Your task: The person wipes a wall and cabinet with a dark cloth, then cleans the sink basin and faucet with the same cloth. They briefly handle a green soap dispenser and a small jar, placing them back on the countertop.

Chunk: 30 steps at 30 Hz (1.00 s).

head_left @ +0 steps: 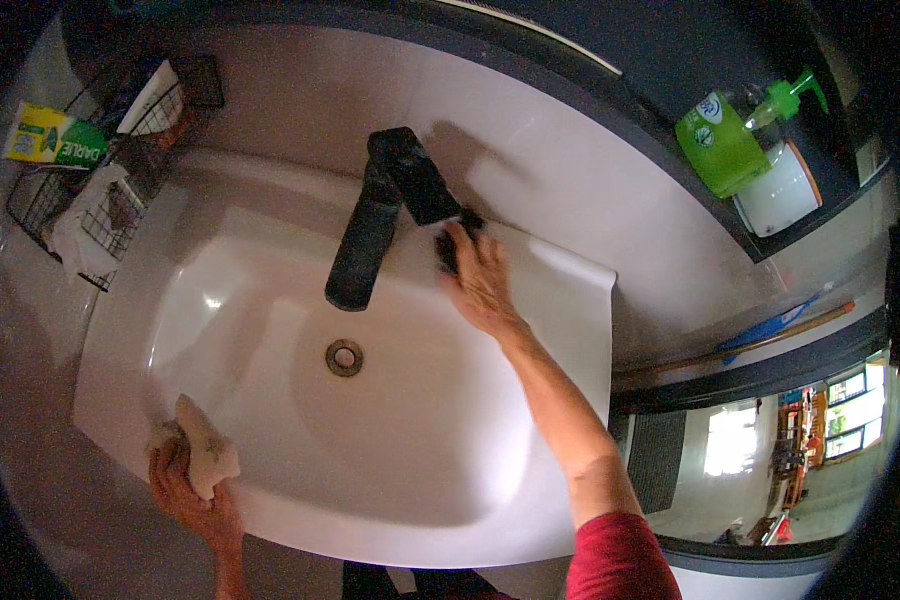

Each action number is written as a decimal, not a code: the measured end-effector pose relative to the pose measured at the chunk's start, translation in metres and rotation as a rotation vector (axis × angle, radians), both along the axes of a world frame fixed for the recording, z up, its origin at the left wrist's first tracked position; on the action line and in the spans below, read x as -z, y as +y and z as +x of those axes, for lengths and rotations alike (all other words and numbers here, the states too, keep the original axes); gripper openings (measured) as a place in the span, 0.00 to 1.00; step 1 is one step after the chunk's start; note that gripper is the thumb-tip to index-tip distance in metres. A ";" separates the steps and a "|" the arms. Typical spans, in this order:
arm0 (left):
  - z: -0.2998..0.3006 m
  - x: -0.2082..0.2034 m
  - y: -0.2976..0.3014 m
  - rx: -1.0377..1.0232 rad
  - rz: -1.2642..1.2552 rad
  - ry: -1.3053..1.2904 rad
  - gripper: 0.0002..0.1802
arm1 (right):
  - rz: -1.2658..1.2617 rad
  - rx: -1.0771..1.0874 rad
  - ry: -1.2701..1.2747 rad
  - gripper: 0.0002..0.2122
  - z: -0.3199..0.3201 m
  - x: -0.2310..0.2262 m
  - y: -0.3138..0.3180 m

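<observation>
My left hand (pixel 188 490) is closed on a pale cloth (pixel 206 452) at the near left rim of the white washbasin (pixel 420 545). The cloth hangs bunched over the fingers, partly inside the bowl. My right hand (pixel 482 275) reaches to the back ledge, just right of the black faucet (pixel 362 245). Its fingers are bent around a small dark object (pixel 447 250), mostly hidden, whose kind I cannot make out. The faucet's lever (pixel 420 180) points toward that hand, close to the fingertips. Below the spout sits the round metal drain (pixel 344 357).
A black wire basket (pixel 110 225) with a green and yellow toothpaste box (pixel 55 137) hangs at the far left. On a dark shelf at the upper right stand a green pump bottle (pixel 720 145) and a white cup (pixel 782 190). A mirror (pixel 750 470) is at the right.
</observation>
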<state>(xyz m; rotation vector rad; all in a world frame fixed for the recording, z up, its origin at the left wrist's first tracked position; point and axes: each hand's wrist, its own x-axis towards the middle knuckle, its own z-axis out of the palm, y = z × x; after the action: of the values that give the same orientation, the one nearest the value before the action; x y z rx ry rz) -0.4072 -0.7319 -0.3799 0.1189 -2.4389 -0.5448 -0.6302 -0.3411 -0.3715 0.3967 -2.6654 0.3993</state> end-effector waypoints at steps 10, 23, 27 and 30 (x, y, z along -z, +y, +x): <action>-0.001 0.006 -0.007 0.013 0.001 -0.008 0.23 | 0.100 0.051 -0.066 0.22 -0.001 0.005 0.019; 0.006 0.010 -0.013 0.039 -0.080 0.053 0.23 | 0.010 0.416 -0.209 0.19 0.146 -0.012 0.154; 0.004 0.012 -0.014 0.052 -0.066 0.041 0.22 | 0.042 0.276 -0.210 0.18 0.211 -0.015 0.120; 0.005 0.008 -0.009 0.051 -0.047 0.036 0.22 | 0.010 0.149 -0.200 0.16 0.265 -0.028 0.095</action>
<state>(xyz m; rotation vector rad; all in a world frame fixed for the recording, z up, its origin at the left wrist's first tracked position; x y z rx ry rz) -0.4027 -0.7413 -0.3884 0.0276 -2.4235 -0.5067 -0.3655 -0.2463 -0.3433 0.1671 -2.8687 0.3978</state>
